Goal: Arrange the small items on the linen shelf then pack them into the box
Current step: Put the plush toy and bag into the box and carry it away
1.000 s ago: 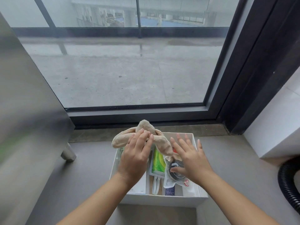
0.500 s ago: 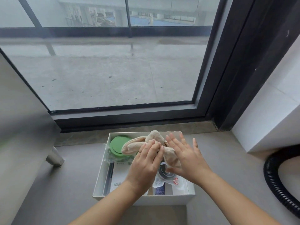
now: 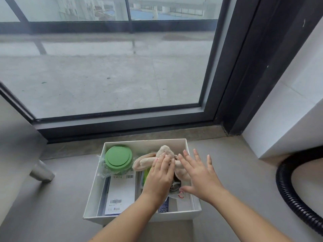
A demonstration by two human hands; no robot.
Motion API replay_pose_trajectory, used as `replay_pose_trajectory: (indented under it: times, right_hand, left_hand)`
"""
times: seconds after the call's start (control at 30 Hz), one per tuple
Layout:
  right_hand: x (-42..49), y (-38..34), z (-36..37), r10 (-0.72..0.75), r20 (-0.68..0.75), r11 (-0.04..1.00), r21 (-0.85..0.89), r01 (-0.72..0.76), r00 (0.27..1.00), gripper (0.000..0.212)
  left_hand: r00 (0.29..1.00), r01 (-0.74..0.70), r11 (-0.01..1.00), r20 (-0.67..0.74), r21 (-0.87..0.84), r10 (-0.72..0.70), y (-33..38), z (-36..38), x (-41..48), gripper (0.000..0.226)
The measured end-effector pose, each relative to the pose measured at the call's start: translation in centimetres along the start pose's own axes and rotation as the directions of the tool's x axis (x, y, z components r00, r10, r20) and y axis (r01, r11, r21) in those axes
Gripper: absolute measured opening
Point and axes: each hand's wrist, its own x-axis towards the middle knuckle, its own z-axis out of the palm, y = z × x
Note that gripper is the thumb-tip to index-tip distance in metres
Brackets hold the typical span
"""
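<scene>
Both hands are over the white box (image 3: 94,189). Your left hand (image 3: 160,173) presses straight, close-set fingers on the beige soft toy (image 3: 142,163). It lies crosswise in the box's far half, one end toward the green-lidded jar (image 3: 118,158). Your right hand (image 3: 199,173) has its fingers spread, perhaps touching the toy.

— Looking at grey floor (image 3: 61,206) running L to R, ending at stone strip (image 3: 157,135) at the back?
— Yep. Carrying white box (image 3: 180,215) approx centre, sitting flat, nr that strip.
— Anything else resting directly on it?
— Standing far L: metal leg (image 3: 42,171). Curving along R side: black ribbed hose (image 3: 281,186). Both lying well apart from box.
</scene>
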Motion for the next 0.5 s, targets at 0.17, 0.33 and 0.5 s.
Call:
replay_pose_trajectory:
  times: [0.17,0.33,0.5]
  right_hand:
    - [0.1,0.2,0.5,0.004,0.000,1.000,-0.003,-0.004,1.000,0.096]
    - [0.3,0.0,0.5,0.003,0.004,1.000,-0.025,-0.003,1.000,0.093]
    - [0.4,-0.6,0.1,0.016,0.025,1.000,-0.017,-0.016,1.000,0.094]
  left_hand:
    - [0.992,0.027,1.000,0.123,0.016,-0.029,1.3,1.0,0.8,0.075]
    - [0.990,0.007,1.000,0.144,-0.029,-0.003,1.2,1.3,0.7,0.085]
    - [0.971,-0.041,0.999,0.236,0.026,0.033,-0.5,2.0,-0.1,0.083]
